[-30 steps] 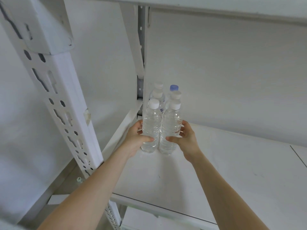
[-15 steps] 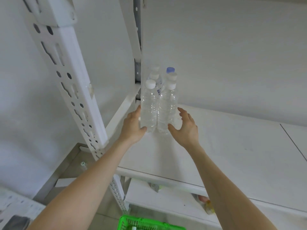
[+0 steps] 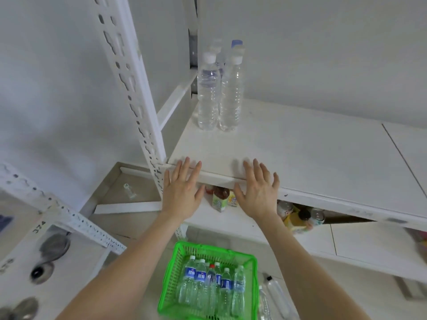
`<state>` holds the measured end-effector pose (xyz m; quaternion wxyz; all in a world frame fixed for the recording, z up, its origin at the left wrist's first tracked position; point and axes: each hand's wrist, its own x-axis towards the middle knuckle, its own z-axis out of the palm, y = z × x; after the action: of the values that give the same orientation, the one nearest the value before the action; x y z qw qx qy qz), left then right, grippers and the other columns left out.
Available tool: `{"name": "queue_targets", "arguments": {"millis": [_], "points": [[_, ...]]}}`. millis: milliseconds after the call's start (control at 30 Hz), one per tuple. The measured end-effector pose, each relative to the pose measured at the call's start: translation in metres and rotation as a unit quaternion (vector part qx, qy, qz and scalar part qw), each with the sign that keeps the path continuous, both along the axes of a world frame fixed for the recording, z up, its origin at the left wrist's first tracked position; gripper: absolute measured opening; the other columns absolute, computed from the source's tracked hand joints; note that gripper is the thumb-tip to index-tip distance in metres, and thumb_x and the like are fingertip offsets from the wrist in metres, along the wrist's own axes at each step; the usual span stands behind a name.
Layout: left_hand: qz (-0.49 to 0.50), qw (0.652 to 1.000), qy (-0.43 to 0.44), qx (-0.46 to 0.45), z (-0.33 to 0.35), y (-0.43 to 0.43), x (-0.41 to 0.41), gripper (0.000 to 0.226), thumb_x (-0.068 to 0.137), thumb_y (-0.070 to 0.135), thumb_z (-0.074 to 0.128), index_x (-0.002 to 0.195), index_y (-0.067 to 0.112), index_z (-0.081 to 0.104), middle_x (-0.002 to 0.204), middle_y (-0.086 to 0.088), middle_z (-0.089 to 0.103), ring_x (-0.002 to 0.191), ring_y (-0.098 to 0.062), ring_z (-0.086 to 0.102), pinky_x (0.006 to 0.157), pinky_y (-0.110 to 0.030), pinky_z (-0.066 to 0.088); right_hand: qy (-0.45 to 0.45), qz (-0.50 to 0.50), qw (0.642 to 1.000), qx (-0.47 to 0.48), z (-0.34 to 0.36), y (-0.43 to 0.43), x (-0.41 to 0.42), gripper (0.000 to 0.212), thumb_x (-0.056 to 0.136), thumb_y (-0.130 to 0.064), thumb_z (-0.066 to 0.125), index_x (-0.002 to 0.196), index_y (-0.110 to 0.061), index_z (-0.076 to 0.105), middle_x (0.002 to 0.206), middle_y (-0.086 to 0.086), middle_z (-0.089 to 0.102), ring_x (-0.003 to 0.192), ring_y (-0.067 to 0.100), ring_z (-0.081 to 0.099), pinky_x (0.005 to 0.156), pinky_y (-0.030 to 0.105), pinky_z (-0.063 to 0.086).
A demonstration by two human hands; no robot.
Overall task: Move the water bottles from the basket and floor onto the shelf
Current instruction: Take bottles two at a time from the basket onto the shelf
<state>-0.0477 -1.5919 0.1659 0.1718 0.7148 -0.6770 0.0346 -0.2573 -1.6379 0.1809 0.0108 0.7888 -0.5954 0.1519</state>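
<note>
1. White shelf (image 3: pixel 300 158) fills the view, its front edge under both hands.
2. Fingers (image 3: pixel 184 167) of the left hand (image 3: pixel 181 195) and right hand (image 3: pixel 257 192) are spread wide, holding nothing.
3. Water bottles (image 3: pixel 218 88) stand upright at the shelf's back left corner.
4. More bottles (image 3: pixel 212 287) fill the green basket (image 3: pixel 171 285) below; others lie on the floor (image 3: pixel 272 294) beside it.

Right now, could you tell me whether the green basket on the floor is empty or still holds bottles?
Still holding bottles: the green basket has several capped water bottles standing upright inside it.
</note>
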Motion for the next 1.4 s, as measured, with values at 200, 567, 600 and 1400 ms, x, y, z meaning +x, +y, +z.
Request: {"name": "queue_targets", "arguments": {"millis": [200, 567, 600, 1400], "points": [[-0.033, 0.998, -0.023, 0.048, -0.027, 0.067, -0.007, 0.064, 0.093, 0.038, 0.054, 0.151, 0.022, 0.032, 0.158, -0.013, 0.028, 0.146, -0.034, 0.024, 0.113, -0.059, 0.022, 0.018, -0.028, 0.999, 0.035, -0.027, 0.079, -0.013, 0.068, 0.086, -0.050, 0.039, 0.146, -0.016, 0.039, 0.155, 0.014, 0.035, 0.142, 0.033, 0.032, 0.112, 0.061, 0.024], [-0.082, 0.977, -0.035, 0.194, -0.106, 0.214, -0.013, 0.065, 0.094, 0.043, 0.047, 0.153, 0.024, 0.026, 0.160, -0.013, 0.022, 0.149, -0.032, 0.017, 0.115, -0.061, 0.018, 0.040, -0.063, 0.982, 0.173, -0.108, 0.247, -0.030, 0.071, 0.092, -0.050, 0.046, 0.152, -0.019, 0.024, 0.161, 0.010, 0.019, 0.149, 0.028, 0.017, 0.118, 0.056, 0.009], [-0.081, 0.975, -0.036, 0.205, -0.114, 0.225, -0.015, 0.065, 0.093, 0.043, 0.050, 0.152, 0.023, 0.030, 0.159, -0.013, 0.026, 0.148, -0.033, 0.021, 0.115, -0.062, 0.020, 0.039, -0.070, 0.980, 0.185, -0.116, 0.260, -0.033, 0.070, 0.091, -0.049, 0.047, 0.151, -0.018, 0.027, 0.160, 0.011, 0.022, 0.148, 0.029, 0.019, 0.117, 0.057, 0.010], [-0.074, 0.934, 0.006, 0.351, -0.273, 0.254, -0.102, 0.069, 0.095, 0.043, 0.046, 0.155, 0.028, 0.016, 0.163, -0.007, 0.016, 0.149, -0.031, 0.014, 0.118, -0.056, 0.016, 0.053, -0.085, 0.941, 0.324, -0.283, 0.288, -0.108, 0.071, 0.089, -0.050, 0.045, 0.151, -0.020, 0.028, 0.160, 0.010, 0.025, 0.147, 0.029, 0.021, 0.119, 0.051, 0.009]]}}
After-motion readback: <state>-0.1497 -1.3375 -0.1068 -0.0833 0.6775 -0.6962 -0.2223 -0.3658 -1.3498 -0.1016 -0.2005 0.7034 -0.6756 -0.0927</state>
